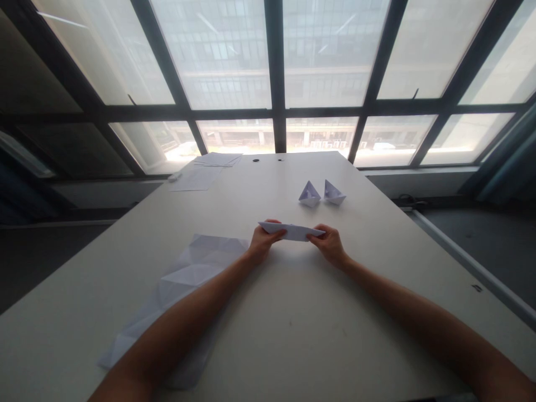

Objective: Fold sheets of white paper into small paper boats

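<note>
A folded white paper boat (296, 233) is held just above the table between both hands. My left hand (263, 240) pinches its left end, thumb on the near side. At the right end, my right hand (330, 243) grips it the same way, with the thumb in front. The fingers behind the paper are mostly hidden. Beyond the hands, two finished-looking paper boats, a left one (310, 195) and a right one (334, 193), stand side by side. Under and beside my left forearm lies a creased, unfolded sheet of paper (188, 274).
The white table (293, 346) stretches away to large dark-framed windows (278, 78). Several flat paper sheets (196, 177) lie at its far left. Two dark holes, one larger (255, 160), are near the far edge. A small dark mark (477, 288) is at the right edge.
</note>
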The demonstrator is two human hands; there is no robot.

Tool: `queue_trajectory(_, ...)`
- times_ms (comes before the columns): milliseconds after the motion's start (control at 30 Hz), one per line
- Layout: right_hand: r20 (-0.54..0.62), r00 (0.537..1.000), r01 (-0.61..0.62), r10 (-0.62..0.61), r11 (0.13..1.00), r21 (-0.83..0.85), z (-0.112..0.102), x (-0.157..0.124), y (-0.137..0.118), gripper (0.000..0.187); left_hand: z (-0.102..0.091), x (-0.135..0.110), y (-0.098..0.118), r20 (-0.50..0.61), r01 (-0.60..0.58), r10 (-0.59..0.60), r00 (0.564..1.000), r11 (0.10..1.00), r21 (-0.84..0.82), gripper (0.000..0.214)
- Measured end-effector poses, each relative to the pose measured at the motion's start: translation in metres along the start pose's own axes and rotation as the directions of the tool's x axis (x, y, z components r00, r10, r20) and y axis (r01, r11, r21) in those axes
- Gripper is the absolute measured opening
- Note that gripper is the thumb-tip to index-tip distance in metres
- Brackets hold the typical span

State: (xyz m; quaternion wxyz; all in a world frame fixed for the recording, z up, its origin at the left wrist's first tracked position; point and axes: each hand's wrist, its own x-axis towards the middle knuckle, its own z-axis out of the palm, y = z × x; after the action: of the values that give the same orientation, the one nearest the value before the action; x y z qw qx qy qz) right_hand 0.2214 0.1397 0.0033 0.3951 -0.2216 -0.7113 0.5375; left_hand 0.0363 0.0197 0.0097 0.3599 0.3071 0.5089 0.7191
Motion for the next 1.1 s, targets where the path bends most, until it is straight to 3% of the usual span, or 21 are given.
queue_trajectory(100,0.03,0.998,0.052,-0.049,0.995,-0.091,0.001,-0.002,-0.003,0.034,0.0,0.0,0.0,-0.009,0.032,-0.032,0.999,0.999,0.016,0.05)
queue_trajectory(233,0.083,0.995,0.077,-0.057,0.965,-0.25,0.0,-0.004,-0.004,0.021,-0.001,0.001,0.0,0.005,0.016,-0.016,1.0,0.999,0.051,0.047)
queue_trajectory(433,0.185,0.983,0.074,0.015,0.881,-0.466,-0.001,-0.009,-0.011,0.023,0.0,-0.001,0.001,0.072,-0.026,0.015,0.997,0.988,0.153,0.038)
queue_trajectory(633,0.312,0.948,0.055,0.061,0.935,-0.351,0.005,-0.012,-0.016,0.034,0.004,-0.008,0.001,0.201,-0.003,-0.046,0.979,0.972,0.235,0.038)
queue_trajectory(833,0.474,0.871,-0.019,0.128,0.974,-0.227,0.003,-0.009,-0.017,0.037,0.004,-0.01,0.005,0.25,0.093,-0.164,0.954,0.957,0.274,0.043)
queue_trajectory(1100,0.312,0.939,-0.123,0.144,0.989,-0.085,0.01,-0.012,-0.013,0.042,0.014,-0.017,0.008,0.306,0.087,-0.182,0.934,0.95,0.299,0.04)
